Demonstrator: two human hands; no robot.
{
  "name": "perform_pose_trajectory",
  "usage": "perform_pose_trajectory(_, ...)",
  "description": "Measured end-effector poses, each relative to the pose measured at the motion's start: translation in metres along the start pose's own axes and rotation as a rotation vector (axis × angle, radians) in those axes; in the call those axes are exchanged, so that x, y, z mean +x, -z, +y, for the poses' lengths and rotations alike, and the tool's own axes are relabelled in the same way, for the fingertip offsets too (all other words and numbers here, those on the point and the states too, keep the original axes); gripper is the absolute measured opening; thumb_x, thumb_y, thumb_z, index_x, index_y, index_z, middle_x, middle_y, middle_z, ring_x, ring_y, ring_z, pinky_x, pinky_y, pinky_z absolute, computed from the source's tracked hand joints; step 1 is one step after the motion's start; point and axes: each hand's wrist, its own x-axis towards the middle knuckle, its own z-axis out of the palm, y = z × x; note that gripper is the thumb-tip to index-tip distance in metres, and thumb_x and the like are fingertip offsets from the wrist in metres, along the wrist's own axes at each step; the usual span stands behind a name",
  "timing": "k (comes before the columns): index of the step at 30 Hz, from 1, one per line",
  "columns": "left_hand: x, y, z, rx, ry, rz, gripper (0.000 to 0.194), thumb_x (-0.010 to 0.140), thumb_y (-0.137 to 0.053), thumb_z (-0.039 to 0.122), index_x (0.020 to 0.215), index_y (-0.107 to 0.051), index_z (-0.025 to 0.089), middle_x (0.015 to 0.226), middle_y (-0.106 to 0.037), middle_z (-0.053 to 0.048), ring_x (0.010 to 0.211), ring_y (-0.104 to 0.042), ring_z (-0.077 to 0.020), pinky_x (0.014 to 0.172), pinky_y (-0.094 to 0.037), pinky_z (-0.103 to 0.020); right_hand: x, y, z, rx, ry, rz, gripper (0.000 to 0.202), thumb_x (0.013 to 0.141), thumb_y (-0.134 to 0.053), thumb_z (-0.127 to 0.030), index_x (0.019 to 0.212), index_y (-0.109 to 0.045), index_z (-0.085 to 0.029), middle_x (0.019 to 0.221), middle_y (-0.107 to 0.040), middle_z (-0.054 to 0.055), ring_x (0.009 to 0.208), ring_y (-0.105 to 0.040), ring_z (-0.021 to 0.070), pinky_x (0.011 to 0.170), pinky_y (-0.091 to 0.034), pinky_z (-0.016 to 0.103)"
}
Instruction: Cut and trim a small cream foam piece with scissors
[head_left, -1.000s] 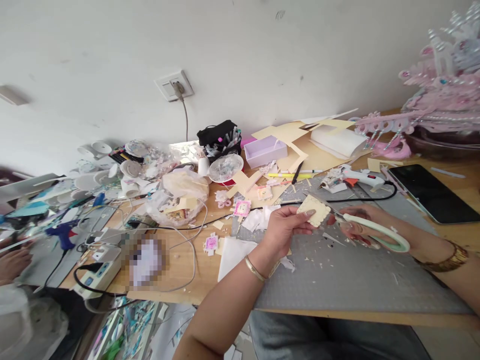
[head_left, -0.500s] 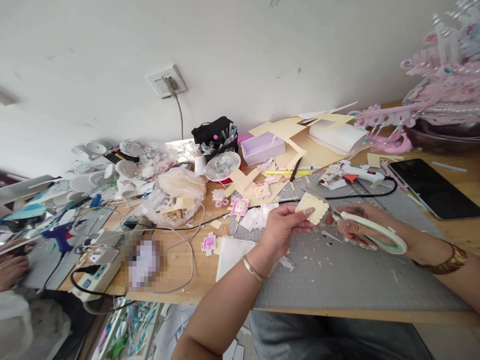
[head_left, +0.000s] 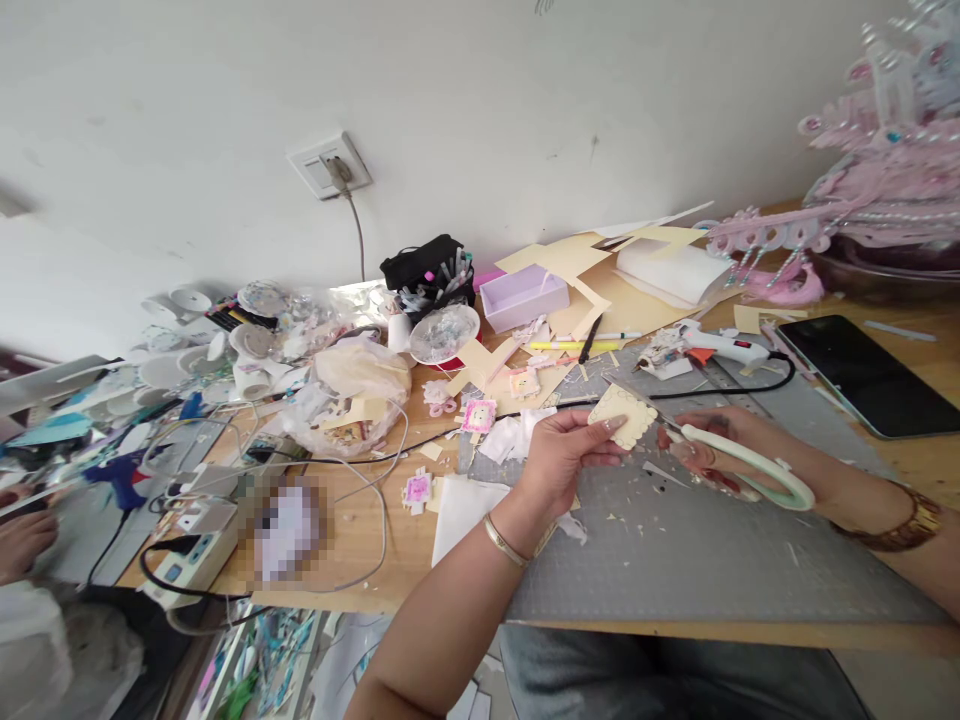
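Note:
Between the thumb and fingers of my left hand (head_left: 574, 445) is a small cream card piece (head_left: 622, 412) with a scalloped edge. My right hand (head_left: 712, 450) is closed around a pair of scissors (head_left: 750, 462) with pale green and white handles. The scissor blades point left and meet the card's right edge. Both hands are above the grey cutting mat (head_left: 675, 560), which is strewn with small paper scraps. Left of my left hand lie small decorated pieces, one with a pink border (head_left: 478, 416) and another with a purple-pink centre (head_left: 418, 489).
A white glue gun (head_left: 727, 347) and a dark-screened tablet (head_left: 874, 375) lie at the right. Behind are a lilac box (head_left: 525, 297) and a black pen case (head_left: 427, 275). A power strip (head_left: 191, 565) with cables is at left, near a co-worker's hand (head_left: 26, 540).
The card piece and scissors have shifted only slightly, with the card turned a little. My hands stay in nearly the same place; the view has moved a touch.

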Motion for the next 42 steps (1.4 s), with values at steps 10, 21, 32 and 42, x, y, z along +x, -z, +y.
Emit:
perform_pose_trajectory(10,-0.001,0.003,0.006,-0.006,-0.043,0.038,0.048,0.045,-0.099,0.043,0.066,-0.067,0.014,0.061,-0.067,-0.001,0.054,-0.063,-0.0118,0.057,-0.054,-0.025,0.006,0.009,0.018,-0.019,-0.028,0.031,0.046,0.061,-0.088,-0.055,0.082,-0.066,-0.021,0.050,-0.049,-0.008,0.037,-0.039,0.0086,0.034,-0.032,0.021)
perform_pose_trajectory(21,-0.001,0.003,0.009,-0.004,-0.068,0.068,0.049,0.044,-0.099,0.043,0.068,-0.068,0.014,0.060,-0.066,0.001,0.054,-0.063,-0.0116,0.056,-0.055,-0.025,0.007,0.008,0.019,0.007,-0.027,0.060,0.043,0.061,-0.088,-0.052,0.080,-0.067,-0.020,0.048,-0.047,-0.009,0.036,-0.036,0.0069,0.032,-0.030,0.020)
perform_pose_trajectory(32,0.005,0.007,0.009,-0.016,-0.135,0.109,0.047,0.041,-0.099,0.041,0.067,-0.070,0.014,0.058,-0.064,0.002,0.052,-0.061,-0.0116,0.055,-0.055,-0.026,0.003,0.007,0.013,-0.075,-0.041,0.010,0.044,0.064,-0.084,-0.055,0.080,-0.065,-0.019,0.051,-0.050,-0.008,0.036,-0.037,0.0057,0.033,-0.029,0.018)
perform_pose_trajectory(42,0.003,0.007,0.010,0.037,-0.099,0.036,0.049,0.052,-0.096,0.045,0.078,-0.069,0.014,0.068,-0.069,0.000,0.057,-0.067,-0.0134,0.055,-0.055,-0.024,0.004,0.002,0.009,-0.063,-0.066,0.030,0.049,0.056,-0.087,-0.057,0.075,-0.063,-0.019,0.048,-0.048,-0.009,0.035,-0.036,0.0062,0.032,-0.031,0.019)
